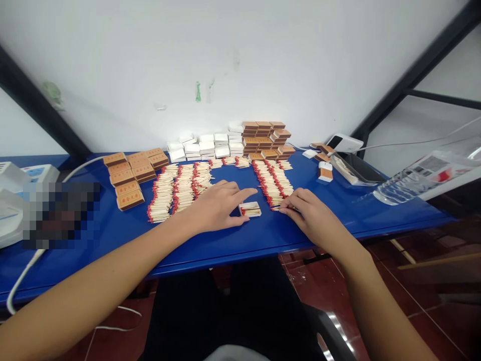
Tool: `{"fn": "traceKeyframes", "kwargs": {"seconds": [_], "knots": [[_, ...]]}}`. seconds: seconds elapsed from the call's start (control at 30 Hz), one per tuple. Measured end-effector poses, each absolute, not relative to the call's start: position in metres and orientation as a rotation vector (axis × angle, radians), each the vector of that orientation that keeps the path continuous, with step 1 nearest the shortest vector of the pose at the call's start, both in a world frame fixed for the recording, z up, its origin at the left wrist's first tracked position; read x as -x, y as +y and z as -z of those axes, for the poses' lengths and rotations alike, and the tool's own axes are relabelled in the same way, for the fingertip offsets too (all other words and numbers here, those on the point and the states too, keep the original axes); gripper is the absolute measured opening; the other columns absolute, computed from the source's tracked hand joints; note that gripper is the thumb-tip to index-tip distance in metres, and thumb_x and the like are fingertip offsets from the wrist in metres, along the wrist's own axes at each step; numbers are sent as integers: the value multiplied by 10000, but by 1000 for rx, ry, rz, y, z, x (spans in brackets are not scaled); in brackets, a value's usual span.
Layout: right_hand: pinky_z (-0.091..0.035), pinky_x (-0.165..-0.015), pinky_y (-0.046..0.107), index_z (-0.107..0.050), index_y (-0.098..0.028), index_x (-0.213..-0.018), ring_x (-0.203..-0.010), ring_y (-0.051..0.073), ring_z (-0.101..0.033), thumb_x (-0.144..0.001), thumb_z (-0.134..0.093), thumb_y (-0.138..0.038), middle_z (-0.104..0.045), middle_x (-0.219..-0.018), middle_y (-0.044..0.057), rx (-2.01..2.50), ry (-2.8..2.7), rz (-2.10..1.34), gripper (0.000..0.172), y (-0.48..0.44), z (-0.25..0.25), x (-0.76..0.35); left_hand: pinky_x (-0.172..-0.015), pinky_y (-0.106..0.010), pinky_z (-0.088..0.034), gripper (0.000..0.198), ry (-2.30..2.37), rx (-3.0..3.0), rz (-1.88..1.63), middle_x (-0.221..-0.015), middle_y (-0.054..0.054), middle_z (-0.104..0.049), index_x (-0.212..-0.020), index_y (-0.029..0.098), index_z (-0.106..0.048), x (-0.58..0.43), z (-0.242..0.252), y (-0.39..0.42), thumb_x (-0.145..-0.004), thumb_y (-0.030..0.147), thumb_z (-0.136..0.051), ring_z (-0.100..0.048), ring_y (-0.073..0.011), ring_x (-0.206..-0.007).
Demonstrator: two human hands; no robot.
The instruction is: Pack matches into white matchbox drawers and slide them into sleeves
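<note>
A small white matchbox tray (256,212) with a few red-tipped matches in it lies on the blue table. My left hand (220,204) is beside its left end, thumb and index finger spread apart around it; the thumb is close to its near edge. Whether the thumb touches it I cannot tell. My right hand (306,210) pinches at the near end of a double row of matches (271,183), its fingertips together on matches there. More matches (182,188) lie in stacked rows left of my left hand, partly hidden by it.
White inner trays (206,145) and brown matchboxes (263,140) are stacked along the wall. More brown matchboxes (130,173) lie left. At right are a loose matchbox (325,173), a white device (343,142) and a plastic bottle (413,175). A power strip (41,173) stands far left.
</note>
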State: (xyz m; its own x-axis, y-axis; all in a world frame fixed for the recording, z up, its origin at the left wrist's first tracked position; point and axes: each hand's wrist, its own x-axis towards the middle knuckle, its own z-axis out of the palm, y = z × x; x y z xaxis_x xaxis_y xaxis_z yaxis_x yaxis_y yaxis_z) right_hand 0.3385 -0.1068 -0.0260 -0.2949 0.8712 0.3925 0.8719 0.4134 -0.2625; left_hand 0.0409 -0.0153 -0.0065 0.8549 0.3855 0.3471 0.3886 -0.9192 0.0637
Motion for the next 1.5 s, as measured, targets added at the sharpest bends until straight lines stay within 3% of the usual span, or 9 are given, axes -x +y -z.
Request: {"fn": "traceKeyframes", "kwargs": {"seconds": [0.4,0.67,1.07,1.5], "knots": [[-542,-940,453,-608,-238,-1015,-1013,284,-637,-1140,-515,-298,-651,-1057,97,1469,-2219,35,166,-108,13,-317,-990,-394,-508,600,-626,3012,574,-1102,-93,-726,-1539,178,-562,-41,6,-15,-1016,402,-753,-687,-276,-1063],[-552,-883,440,-654,-216,-994,-1017,303,-631,-1118,-501,-207,-656,-1024,127,1361,-2388,239,196,-92,0,-267,-962,-388,-496,556,-603,2988,564,-1078,-99,-720,-1505,142,-582,-43,3,-17,-1032,396,-730,-677,-276,-1034],[-555,-903,452,-713,-238,-1061,-985,290,-666,-1102,-569,-277,-682,-1010,88,1470,-2172,54,155,-109,23,-336,-989,-394,-500,606,-671,3017,515,-1112,-101,-719,-1548,176,-571,-42,4,-16,-1017,408,-748,-671,-283,-1056],[-551,-907,472,-658,-246,-1005,-981,289,-635,-1116,-512,-298,-665,-1032,101,1501,-2214,-21,191,-102,26,-340,-973,-393,-504,604,-679,3026,514,-1115,-102,-721,-1554,179,-558,-41,4,-16,-1024,411,-734,-673,-284,-1058]]}}
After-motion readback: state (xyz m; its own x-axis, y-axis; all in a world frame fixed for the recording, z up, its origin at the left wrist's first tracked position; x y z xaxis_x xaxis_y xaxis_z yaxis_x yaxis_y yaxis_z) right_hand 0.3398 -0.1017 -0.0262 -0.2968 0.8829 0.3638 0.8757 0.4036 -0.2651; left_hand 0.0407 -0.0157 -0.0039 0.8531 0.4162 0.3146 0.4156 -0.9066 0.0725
